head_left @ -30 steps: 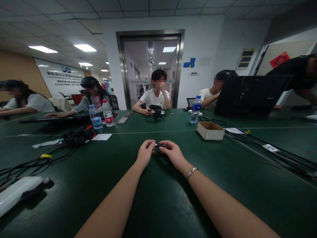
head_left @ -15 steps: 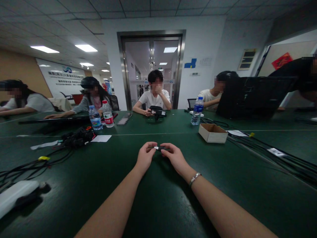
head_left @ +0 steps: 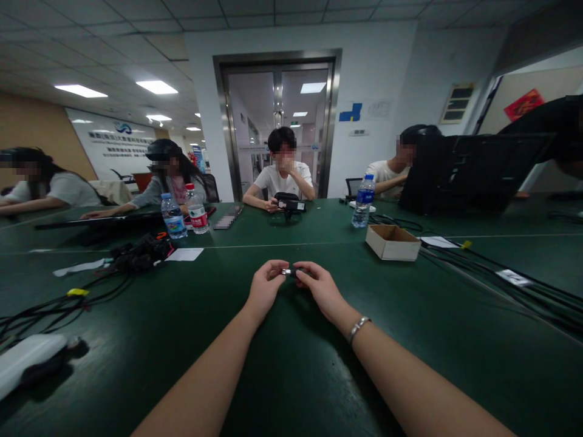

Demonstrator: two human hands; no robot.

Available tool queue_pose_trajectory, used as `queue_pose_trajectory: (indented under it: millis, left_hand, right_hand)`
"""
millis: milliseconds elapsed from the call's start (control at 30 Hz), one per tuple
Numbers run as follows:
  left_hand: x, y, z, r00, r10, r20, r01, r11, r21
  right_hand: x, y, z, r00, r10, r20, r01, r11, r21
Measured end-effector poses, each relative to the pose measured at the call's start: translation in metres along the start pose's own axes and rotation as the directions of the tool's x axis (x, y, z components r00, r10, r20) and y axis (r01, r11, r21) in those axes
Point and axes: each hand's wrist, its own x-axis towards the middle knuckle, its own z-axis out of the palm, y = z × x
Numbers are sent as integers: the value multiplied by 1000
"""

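Observation:
Between my two hands is a small, thin black object with a shiny silver end (head_left: 292, 272); its exact kind is too small to make out. My left hand (head_left: 268, 287) pinches the silver end between thumb and fingertips. On the black end, my right hand (head_left: 321, 287) is closed with its thumb and fingers; a silver bracelet (head_left: 359, 328) circles that wrist. Both hands are just above or on the dark green table (head_left: 291, 364), and my fingers hide part of the object.
An open cardboard box (head_left: 393, 250) stands to the right, near a water bottle (head_left: 363, 201) and black cables (head_left: 483, 267). Left are two bottles (head_left: 197, 211), black gear (head_left: 142, 252) and a white device (head_left: 31, 364). A person (head_left: 285, 173) sits opposite, holding a black device (head_left: 289, 205).
The view has shifted slightly. My hands keep nearly the same place and grip, with a little more of the silver end and black body showing between them.

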Motion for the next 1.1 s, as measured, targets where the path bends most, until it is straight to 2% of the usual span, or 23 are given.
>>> queue_pose_trajectory:
  millis: [300,833,1100]
  left_hand:
    - [-5,9,0,996,-88,15,85,988,132]
    - [-1,1,-1,997,-71,38,66,992,110]
    - [0,2,-3,989,-142,43,136,983,124]
  right_hand:
    - [0,0,-1,1000,-11,2,11,1000,23]
    - [0,0,-1,1000,-2,-28,4,997,76]
    - [1,0,-2,1000,-5,-17,6,998,58]
